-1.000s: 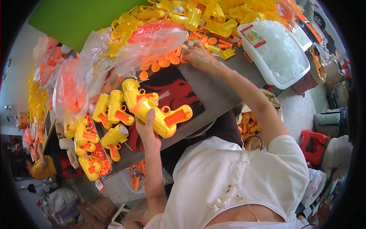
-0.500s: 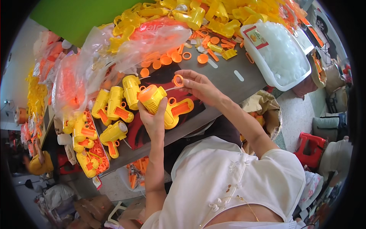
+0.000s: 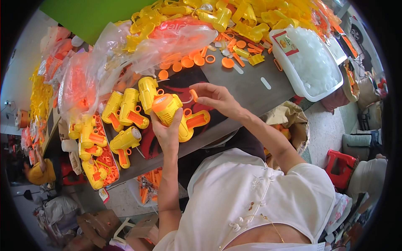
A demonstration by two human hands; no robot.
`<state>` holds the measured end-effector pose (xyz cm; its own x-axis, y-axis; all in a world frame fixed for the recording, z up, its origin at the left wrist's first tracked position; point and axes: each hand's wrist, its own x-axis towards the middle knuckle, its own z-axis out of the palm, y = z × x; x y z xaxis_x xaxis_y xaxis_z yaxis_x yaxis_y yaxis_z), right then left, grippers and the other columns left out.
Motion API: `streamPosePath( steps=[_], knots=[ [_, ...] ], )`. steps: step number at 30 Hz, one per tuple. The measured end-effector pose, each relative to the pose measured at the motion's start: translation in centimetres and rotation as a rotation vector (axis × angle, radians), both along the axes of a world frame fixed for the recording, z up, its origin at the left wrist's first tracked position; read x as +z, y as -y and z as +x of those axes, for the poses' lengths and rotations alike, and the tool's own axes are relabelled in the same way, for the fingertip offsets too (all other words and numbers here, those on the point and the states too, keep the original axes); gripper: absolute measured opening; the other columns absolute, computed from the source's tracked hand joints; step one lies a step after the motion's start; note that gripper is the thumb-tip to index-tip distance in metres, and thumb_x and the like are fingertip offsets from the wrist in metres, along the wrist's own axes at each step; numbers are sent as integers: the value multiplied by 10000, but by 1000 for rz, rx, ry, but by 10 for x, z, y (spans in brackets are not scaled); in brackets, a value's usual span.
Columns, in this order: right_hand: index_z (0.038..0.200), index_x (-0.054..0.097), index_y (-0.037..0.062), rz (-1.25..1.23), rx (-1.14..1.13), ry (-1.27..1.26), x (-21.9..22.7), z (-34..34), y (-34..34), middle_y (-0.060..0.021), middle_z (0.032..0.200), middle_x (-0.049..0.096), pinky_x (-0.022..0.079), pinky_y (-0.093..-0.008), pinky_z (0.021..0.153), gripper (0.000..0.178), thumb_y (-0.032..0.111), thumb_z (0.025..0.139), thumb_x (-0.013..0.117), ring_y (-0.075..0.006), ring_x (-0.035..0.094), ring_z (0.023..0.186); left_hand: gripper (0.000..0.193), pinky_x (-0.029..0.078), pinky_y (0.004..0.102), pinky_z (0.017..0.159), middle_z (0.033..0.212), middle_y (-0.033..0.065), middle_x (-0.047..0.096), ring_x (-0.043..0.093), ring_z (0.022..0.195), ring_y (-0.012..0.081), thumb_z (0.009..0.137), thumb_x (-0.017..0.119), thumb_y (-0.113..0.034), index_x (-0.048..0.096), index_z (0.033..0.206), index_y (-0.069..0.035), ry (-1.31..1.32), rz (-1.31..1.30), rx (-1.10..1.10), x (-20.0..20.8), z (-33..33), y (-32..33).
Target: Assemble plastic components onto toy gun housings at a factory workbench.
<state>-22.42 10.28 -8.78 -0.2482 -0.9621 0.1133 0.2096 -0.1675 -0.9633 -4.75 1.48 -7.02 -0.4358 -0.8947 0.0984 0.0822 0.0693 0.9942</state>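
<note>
My left hand (image 3: 168,136) is wrapped round a yellow plastic toy gun (image 3: 171,116) with a round orange front, an orange handle piece and a vented barrel. Between the thumb and fingers of my right hand (image 3: 220,100) is a small orange ring (image 3: 193,95), seen nearly edge-on. A thin pale cord (image 3: 187,101) curves between the ring and the toy gun. Just left of the held toy, another yellow toy gun (image 3: 147,94) lies on the table. Several more lie further left, among them a toy gun (image 3: 125,140) near the table's front edge.
A white tray (image 3: 117,167) of orange parts lies at the left. Plastic bags (image 3: 104,62) and a heap of yellow shells (image 3: 247,21) lie beyond, near loose orange discs (image 3: 187,62). A white tub (image 3: 310,98) of translucent pieces stands right, above an open sack (image 3: 289,113).
My right hand has turned the orange ring from face-on to nearly edge-on and moved slightly nearer the toy gun. The cord now bends where it was straighter. My left hand keeps its hold.
</note>
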Motion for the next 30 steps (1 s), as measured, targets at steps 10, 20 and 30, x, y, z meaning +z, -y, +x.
streamPosePath(
  steps=[10,20,30],
  knots=[
    [1298,509,19,8,-137,225,0,-3,3,-56,1206,588,476,-275,948,375,138,950,584,-121,575,1089,499,488,287,882,1114,70,609,609,976,139,815,746,-92,497,1243,-28,-26,-8,-7,-1,4,0],
    [1200,579,21,-156,-197,-656,15,7,3,-94,1143,614,506,-282,886,401,20,817,699,-190,619,1034,482,493,281,866,1088,75,608,614,947,135,785,774,-93,512,1182,-16,-31,30,-50,1,4,2],
    [1167,602,33,-135,-254,-568,17,28,10,-96,1108,610,544,-308,811,426,-24,761,717,-213,639,954,793,474,293,924,1274,115,483,530,1129,182,778,783,-100,305,1409,-46,-98,-45,-159,-1,-1,8]
  ],
)
